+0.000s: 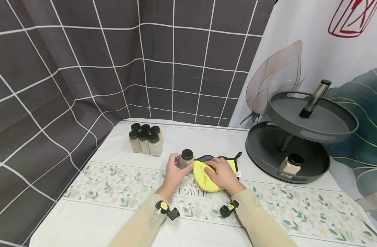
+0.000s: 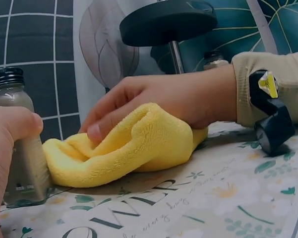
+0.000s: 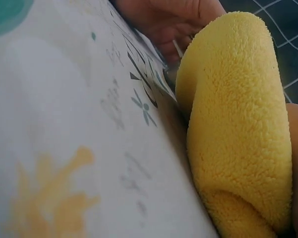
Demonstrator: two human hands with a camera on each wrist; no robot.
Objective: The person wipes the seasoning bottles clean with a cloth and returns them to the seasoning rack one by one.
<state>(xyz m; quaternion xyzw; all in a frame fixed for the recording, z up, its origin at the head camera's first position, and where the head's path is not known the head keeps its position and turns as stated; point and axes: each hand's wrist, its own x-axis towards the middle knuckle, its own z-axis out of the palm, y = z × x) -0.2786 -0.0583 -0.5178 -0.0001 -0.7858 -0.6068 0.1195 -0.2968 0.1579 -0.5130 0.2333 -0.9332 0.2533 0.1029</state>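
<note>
A square glass jar [image 1: 187,160] with a black lid stands upright on the table, its contents pale. My left hand [image 1: 175,173] grips it from the left, the thumb lying across its front in the left wrist view. Just right of the jar is a bunched yellow cloth [image 2: 109,158], fluffy, with a black-trimmed edge and a dark grey part behind it. My right hand [image 1: 222,173] lies over the cloth and holds it between thumb and fingers, close beside the jar. In the right wrist view the cloth [image 3: 240,119] hides most of the right hand.
Several similar black-lidded jars [image 1: 145,139] stand grouped at the back left. On the right is a dark two-tier round tray [image 1: 259,161] with a metal post, holding one jar [image 1: 291,165] on its lower tier. A floral runner [image 1: 114,181] crosses the white table.
</note>
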